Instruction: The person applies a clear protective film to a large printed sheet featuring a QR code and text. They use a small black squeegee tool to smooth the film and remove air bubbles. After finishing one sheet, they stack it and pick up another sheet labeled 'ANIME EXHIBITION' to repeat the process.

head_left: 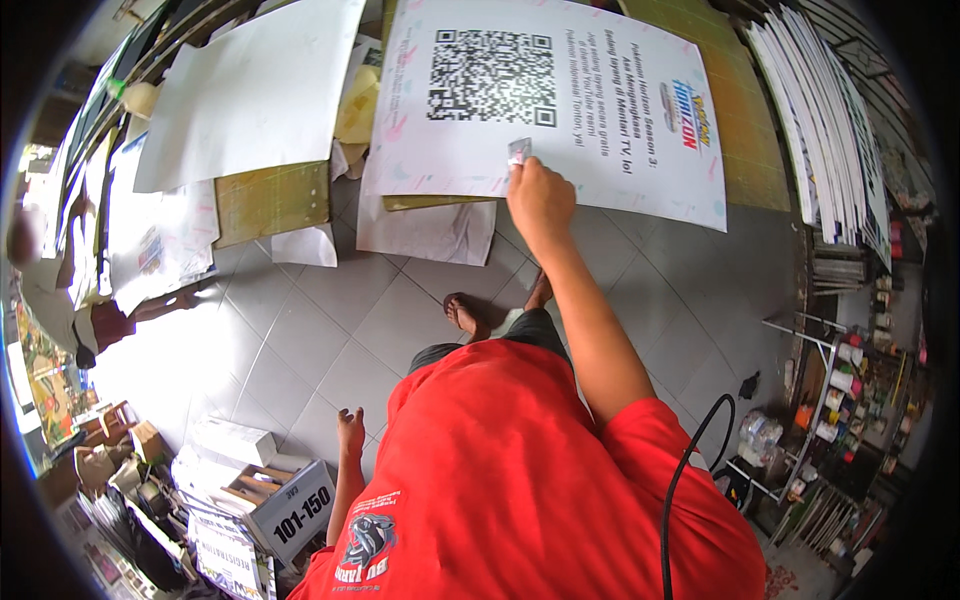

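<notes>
My right hand point(540, 198) reaches onto a large white printed sheet point(640, 175) with a black square code point(490, 78), fingers pinched on a small silvery piece point(519, 149) near the sheet's lower edge. The sheet lies on a worn olive board point(750, 160), with another white paper point(420, 235) hanging out below it. My left hand point(350, 428) hangs low beside my body over the tiled floor, its fingers loosely bent and apart, holding nothing.
Blank paper point(245, 80) covers another board point(270, 200) at left. A person point(80, 310) stands at the far left. Stacked panels point(820, 140) are upper right, a metal rack with cans point(840, 380) below them. Boxes point(285, 510) sit lower left; a black cable point(680, 480) arches near my right side.
</notes>
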